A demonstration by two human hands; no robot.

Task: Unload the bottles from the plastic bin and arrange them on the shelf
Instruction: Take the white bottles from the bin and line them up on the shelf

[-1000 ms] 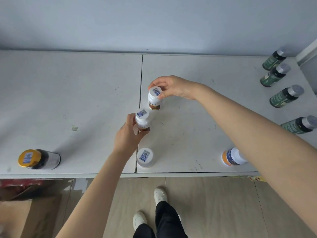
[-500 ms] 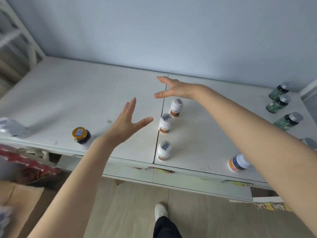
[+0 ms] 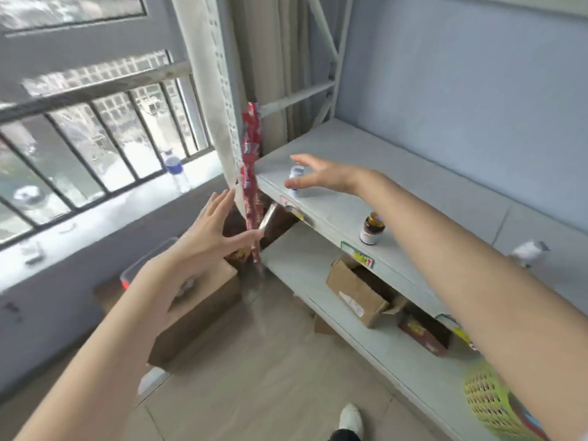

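Note:
My view has turned left toward the end of the white shelf (image 3: 337,211). A small white bottle (image 3: 296,176) stands near the shelf's left end, partly behind the spread fingers of my right hand (image 3: 321,178), which is empty. A brown bottle with a gold cap (image 3: 372,229) stands at the shelf's front edge. A blurred white bottle (image 3: 529,249) shows behind my right forearm. My left hand (image 3: 210,237) is empty with straight fingers, held in the air over a clear plastic bin (image 3: 149,265) on the floor; the bin's inside is mostly hidden by my arm.
A white shelf upright (image 3: 219,90) stands at the shelf's left end with red wrapping (image 3: 251,160) hanging by it. Cardboard boxes (image 3: 359,291) sit on the lower shelf and one on the floor (image 3: 203,310). A barred window (image 3: 95,138) fills the left. A yellow-green mesh basket (image 3: 490,405) is low right.
The view has swung sharply left, away from the row of white bottles toward the shelf's left end and the window. Both hands stay empty and have moved left with it.

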